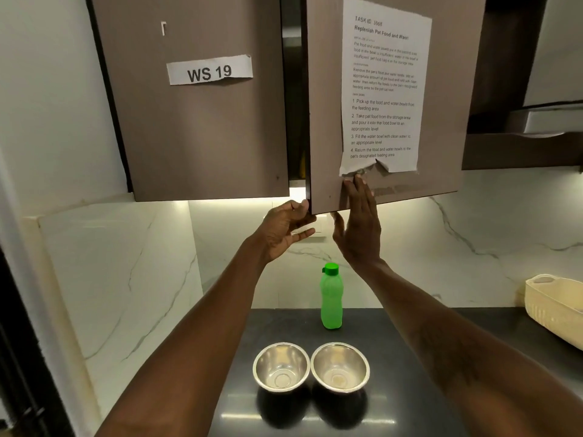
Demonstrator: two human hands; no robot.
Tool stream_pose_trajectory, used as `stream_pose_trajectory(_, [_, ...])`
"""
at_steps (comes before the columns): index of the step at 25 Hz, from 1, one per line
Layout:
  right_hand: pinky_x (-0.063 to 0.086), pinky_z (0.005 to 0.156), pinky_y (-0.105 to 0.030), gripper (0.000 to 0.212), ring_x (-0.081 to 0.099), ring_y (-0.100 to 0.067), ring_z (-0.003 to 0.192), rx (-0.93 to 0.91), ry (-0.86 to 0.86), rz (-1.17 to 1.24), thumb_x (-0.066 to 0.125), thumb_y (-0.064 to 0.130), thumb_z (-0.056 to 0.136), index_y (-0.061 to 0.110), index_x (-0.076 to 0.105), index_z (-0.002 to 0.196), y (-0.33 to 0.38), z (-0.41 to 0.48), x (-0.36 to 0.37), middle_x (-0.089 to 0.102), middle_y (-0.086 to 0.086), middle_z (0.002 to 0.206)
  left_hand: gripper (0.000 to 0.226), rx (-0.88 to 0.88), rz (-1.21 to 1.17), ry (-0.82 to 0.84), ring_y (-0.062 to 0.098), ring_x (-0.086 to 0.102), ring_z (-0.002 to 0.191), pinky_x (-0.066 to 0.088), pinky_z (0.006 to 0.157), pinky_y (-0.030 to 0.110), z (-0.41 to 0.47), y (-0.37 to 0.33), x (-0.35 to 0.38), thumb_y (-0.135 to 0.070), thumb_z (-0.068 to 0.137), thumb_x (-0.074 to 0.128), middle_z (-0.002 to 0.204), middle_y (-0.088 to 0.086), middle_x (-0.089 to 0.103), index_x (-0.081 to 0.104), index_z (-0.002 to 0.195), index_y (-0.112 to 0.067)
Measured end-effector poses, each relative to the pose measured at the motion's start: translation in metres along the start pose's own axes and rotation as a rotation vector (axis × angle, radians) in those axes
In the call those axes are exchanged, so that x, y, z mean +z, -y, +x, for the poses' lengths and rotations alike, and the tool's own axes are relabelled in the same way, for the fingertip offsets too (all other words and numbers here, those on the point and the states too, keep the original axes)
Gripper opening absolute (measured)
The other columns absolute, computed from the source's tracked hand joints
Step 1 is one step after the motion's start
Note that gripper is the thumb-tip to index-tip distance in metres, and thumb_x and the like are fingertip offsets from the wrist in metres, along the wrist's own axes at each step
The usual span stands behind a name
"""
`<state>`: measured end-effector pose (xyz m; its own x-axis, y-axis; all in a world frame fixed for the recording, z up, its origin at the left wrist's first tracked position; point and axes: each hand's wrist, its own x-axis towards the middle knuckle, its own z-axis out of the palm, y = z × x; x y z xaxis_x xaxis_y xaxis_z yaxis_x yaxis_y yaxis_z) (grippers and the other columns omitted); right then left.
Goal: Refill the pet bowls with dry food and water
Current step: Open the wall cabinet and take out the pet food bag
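Our left hand (pixel 288 228) grips the lower corner of the grey-brown flat cabinet door (pixel 441 99). Its fingers are curled round the free edge, because that edge is the only purchase on a door with no handle in view. Our right hand (pixel 358 222) lies flat on the door's face with straight fingers pointing up and the thumb under the bottom edge. It pinches nothing, and we judge that it steadies the panel while the left hand works the edge.

The door stands slightly ajar. A dark gap separates it from the neighbouring door, which carries a torn white paper label (pixel 209 70) reading "WS 19". Something yellow shows low in that gap, but we cannot tell what it is. A printed white instruction sheet (pixel 385 86) is stuck to the door just above our right fingertips, and its bottom edge is ragged.

Below, on the dark glossy countertop (pixel 419 389), two round polished steel bowls wait side by side, rims almost touching: the left-side bowl (pixel 280 367) and the right-side bowl (pixel 340 367). Neither shows food or water. The translucent green plastic bottle (pixel 330 298) with its green cap stands upright behind them, near the white marble backsplash (pixel 473 247). We take it to be the water, set close for pouring. A cream plastic basket (pixel 555 307) sits at the far right.

We judge the dry food is kept in the cupboard, which would explain both hands working on its door.
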<state>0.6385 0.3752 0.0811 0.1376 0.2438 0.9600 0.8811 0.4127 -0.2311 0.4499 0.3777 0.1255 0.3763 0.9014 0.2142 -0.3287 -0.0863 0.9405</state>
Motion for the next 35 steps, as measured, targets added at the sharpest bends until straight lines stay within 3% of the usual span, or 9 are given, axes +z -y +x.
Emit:
stream_pose_trajectory(5, [0.034,0.121,-0.043,0.079,0.034,-0.032,0.151,0.017,-0.031,0.024,0.073,0.000,0.088,0.013,0.032,0.153,0.007,-0.005,-0.030,0.038,-0.014,0.161,0.022,0.063,0.062,0.091,0.036,0.069,0.117,0.056,0.104,0.050,-0.023,-0.003,0.021,-0.005,0.100,0.064,0.126,0.024,0.070,0.060,0.078,-0.008])
stream_pose_trajectory(12, [0.035,0.120,-0.040,0.080,0.036,-0.028,0.150,0.045,-0.073,0.059,0.074,0.001,0.089,0.010,0.031,0.155,0.005,-0.017,-0.085,0.038,-0.012,0.161,0.014,0.141,0.262,0.254,0.030,0.074,0.099,0.063,0.092,0.037,-0.052,-0.011,0.067,0.001,0.095,0.069,0.099,0.017,0.074,0.071,0.081,-0.003])
stream_pose_trajectory(15, [0.024,0.120,-0.022,0.083,0.036,-0.025,0.149,0.075,-0.086,0.071,0.075,0.001,0.088,0.010,0.029,0.156,0.000,-0.022,-0.109,0.039,-0.011,0.160,0.003,0.167,0.324,0.298,0.034,0.073,0.100,0.063,0.085,0.035,-0.062,-0.012,0.094,0.002,0.092,0.072,0.102,0.020,0.074,0.074,0.094,0.000])
stream_pose_trajectory(18, [0.017,0.119,-0.012,0.081,0.038,-0.027,0.148,0.093,-0.104,0.096,0.075,0.002,0.088,0.006,0.031,0.156,-0.007,-0.027,-0.134,0.042,-0.014,0.156,0.015,0.188,0.373,0.336,0.039,0.073,0.104,0.063,0.090,0.041,-0.069,-0.014,0.123,0.003,0.088,0.077,0.107,0.024,0.075,0.074,0.103,0.002])
stream_pose_trajectory(23, [0.029,0.124,-0.031,0.063,0.039,-0.028,0.148,0.062,-0.166,0.141,0.048,0.032,0.104,-0.003,0.033,0.154,-0.030,-0.031,-0.177,0.042,-0.018,0.157,0.017,0.237,0.475,0.381,0.039,0.076,0.102,0.063,0.092,0.043,-0.084,-0.010,0.188,0.000,0.085,0.081,0.104,0.020,0.077,0.077,0.102,-0.001])
stream_pose_trajectory(27, [0.038,0.120,-0.046,0.059,0.045,-0.030,0.145,0.171,-0.183,0.247,0.055,0.016,0.101,0.003,0.034,0.154,-0.058,-0.033,-0.211,0.047,-0.017,0.154,0.022,0.299,0.573,0.369,0.032,0.077,0.094,0.063,0.092,0.043,-0.090,0.004,0.245,-0.010,0.084,0.085,0.103,0.020,0.079,0.078,0.103,0.000])
stream_pose_trajectory(31, [0.038,0.118,-0.027,0.057,0.054,-0.016,0.135,0.303,-0.099,0.178,0.058,0.027,0.098,0.008,0.042,0.150,-0.084,-0.039,-0.246,0.058,-0.008,0.142,0.031,0.322,0.621,0.298,0.030,0.076,0.096,0.064,0.091,0.044,-0.090,0.019,0.292,-0.022,0.082,0.089,0.102,0.014,0.079,0.080,0.104,-0.003])
stream_pose_trajectory(33, [0.046,0.112,-0.028,0.056,0.061,0.001,0.117,0.399,-0.065,0.134,0.052,0.043,0.100,0.007,0.050,0.141,-0.094,-0.041,-0.260,0.066,-0.001,0.122,0.033,0.340,0.621,0.243,0.024,0.077,0.094,0.064,0.091,0.041,-0.090,0.028,0.311,-0.027,0.078,0.091,0.099,0.006,0.080,0.081,0.103,-0.007])
stream_pose_trajectory(35, [0.054,0.101,-0.030,0.038,0.068,0.008,0.098,0.537,-0.128,0.300,0.040,0.037,0.107,0.011,0.056,0.130,-0.097,-0.040,-0.265,0.071,0.006,0.103,0.034,0.367,0.624,0.213,0.017,0.076,0.091,0.064,0.087,0.034,-0.091,0.036,0.328,-0.030,0.077,0.092,0.096,0.000,0.080,0.081,0.102,-0.010])
